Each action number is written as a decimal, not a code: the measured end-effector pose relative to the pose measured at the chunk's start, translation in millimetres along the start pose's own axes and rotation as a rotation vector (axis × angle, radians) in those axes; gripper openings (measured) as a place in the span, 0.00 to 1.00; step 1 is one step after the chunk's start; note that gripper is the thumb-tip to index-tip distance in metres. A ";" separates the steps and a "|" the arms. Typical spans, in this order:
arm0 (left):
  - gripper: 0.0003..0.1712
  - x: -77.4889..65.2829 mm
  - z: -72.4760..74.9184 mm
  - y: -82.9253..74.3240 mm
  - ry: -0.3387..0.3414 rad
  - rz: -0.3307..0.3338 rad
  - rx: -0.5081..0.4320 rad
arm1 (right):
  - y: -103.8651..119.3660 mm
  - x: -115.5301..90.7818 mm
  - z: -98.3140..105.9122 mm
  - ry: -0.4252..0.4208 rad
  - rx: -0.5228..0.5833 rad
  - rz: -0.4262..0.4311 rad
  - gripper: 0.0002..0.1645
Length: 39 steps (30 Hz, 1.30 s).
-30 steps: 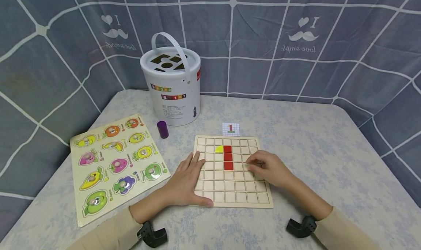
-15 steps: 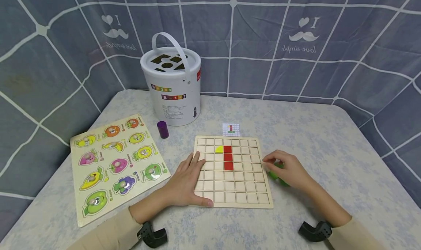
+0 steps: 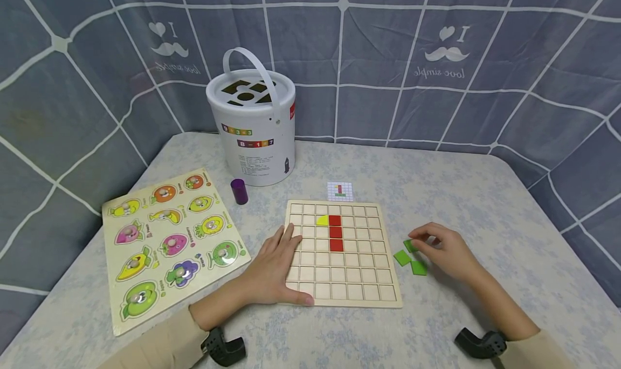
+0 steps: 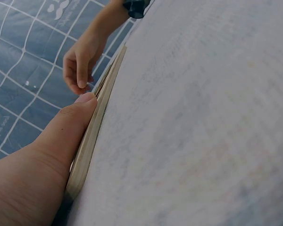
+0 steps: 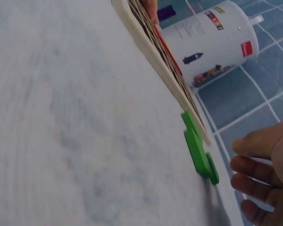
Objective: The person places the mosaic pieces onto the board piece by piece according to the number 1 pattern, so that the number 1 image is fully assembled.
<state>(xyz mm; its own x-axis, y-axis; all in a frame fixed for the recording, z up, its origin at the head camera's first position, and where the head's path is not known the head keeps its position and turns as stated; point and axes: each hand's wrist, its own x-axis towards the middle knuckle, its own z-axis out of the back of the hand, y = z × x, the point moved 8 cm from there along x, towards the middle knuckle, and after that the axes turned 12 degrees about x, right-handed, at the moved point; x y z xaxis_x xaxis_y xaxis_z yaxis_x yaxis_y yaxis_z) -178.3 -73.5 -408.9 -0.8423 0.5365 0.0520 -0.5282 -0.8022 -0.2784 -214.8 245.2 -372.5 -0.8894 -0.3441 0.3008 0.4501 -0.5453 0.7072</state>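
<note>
A person's left hand (image 3: 273, 267) lies with fingers spread on the left side of a wooden grid board (image 3: 340, 292), thumb at its near edge. The right hand (image 3: 448, 253), fingers loosely bent and holding nothing, hovers near three green tiles (image 3: 419, 268) on the table (image 3: 466, 191), beside the board's right edge. On the board, three red squares (image 3: 336, 232) form a column, with a yellow piece (image 3: 323, 221) left of the topmost
</note>
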 end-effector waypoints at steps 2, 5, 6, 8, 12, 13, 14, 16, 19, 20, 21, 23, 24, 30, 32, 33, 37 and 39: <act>0.73 -0.2 0.2 0.0 0.002 0.002 0.001 | -3.0 -0.7 1.3 0.006 -0.010 -0.013 0.07; 0.73 -0.2 0.6 -0.4 0.003 0.002 -0.003 | -7.5 -1.7 2.1 0.027 -0.021 -0.029 0.09; 0.73 -0.2 0.6 -0.4 0.004 0.003 -0.003 | -9.1 -2.0 2.0 0.038 -0.023 -0.033 0.10; 0.73 -0.1 0.5 -0.5 0.004 0.004 -0.006 | -12.1 -2.6 1.5 0.058 -0.028 -0.037 0.11; 0.73 -0.1 0.2 -0.2 0.004 0.007 -0.004 | -16.2 -3.7 -0.6 0.096 -0.037 -0.047 0.15; 0.73 -0.2 0.2 -0.3 0.004 0.007 -0.003 | -16.7 -3.9 -1.2 0.103 -0.040 -0.047 0.15; 0.73 -0.2 0.2 -0.3 0.004 0.007 -0.003 | -17.0 -4.1 -1.7 0.112 -0.041 -0.048 0.15; 0.73 -0.1 0.0 -0.2 0.005 0.007 -0.002 | -16.7 -4.2 -2.4 0.124 -0.044 -0.042 0.15; 0.73 0.2 -0.1 -0.1 0.005 0.006 -0.003 | -15.2 -4.1 -2.5 0.131 -0.045 -0.030 0.15; 0.73 0.3 -0.2 -0.1 0.006 0.006 -0.003 | -14.9 -3.9 -2.6 0.133 -0.044 -0.029 0.14; 0.73 0.4 -0.2 -0.1 0.006 0.006 -0.003 | -14.5 -3.8 -2.5 0.131 -0.047 -0.029 0.14; 0.73 0.5 -0.3 -0.2 0.006 0.006 -0.002 | -14.2 -3.7 -2.0 0.123 -0.055 -0.036 0.13; 0.73 0.5 -0.4 -0.2 0.006 0.006 -0.001 | -14.1 -3.6 -1.8 0.120 -0.056 -0.043 0.13; 0.73 0.3 -1.2 0.0 0.004 0.003 0.002 | -16.8 -3.3 1.2 0.096 -0.058 -0.128 0.11; 0.73 0.2 -1.1 0.0 0.002 0.002 -0.001 | -18.0 -3.0 1.7 0.095 -0.059 -0.149 0.09; 0.73 0.3 -1.2 0.1 0.003 0.002 -0.002 | -18.1 -2.9 1.7 0.096 -0.057 -0.152 0.08; 0.73 0.3 -1.0 0.2 0.004 0.004 -0.006 | -15.9 -2.2 2.0 0.098 -0.048 -0.149 0.05; 0.73 0.5 -1.2 0.5 0.005 0.005 -0.007 | -13.6 -1.9 2.2 0.099 -0.037 -0.145 0.05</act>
<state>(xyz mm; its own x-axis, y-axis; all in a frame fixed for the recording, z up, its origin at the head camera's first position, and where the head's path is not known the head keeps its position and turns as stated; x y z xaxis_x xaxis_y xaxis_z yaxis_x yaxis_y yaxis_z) -178.8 -73.3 -410.1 -0.8444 0.5339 0.0454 -0.5231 -0.8030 -0.2856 -219.4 255.0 -381.3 -0.9340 -0.3321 0.1317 0.3218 -0.6220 0.7139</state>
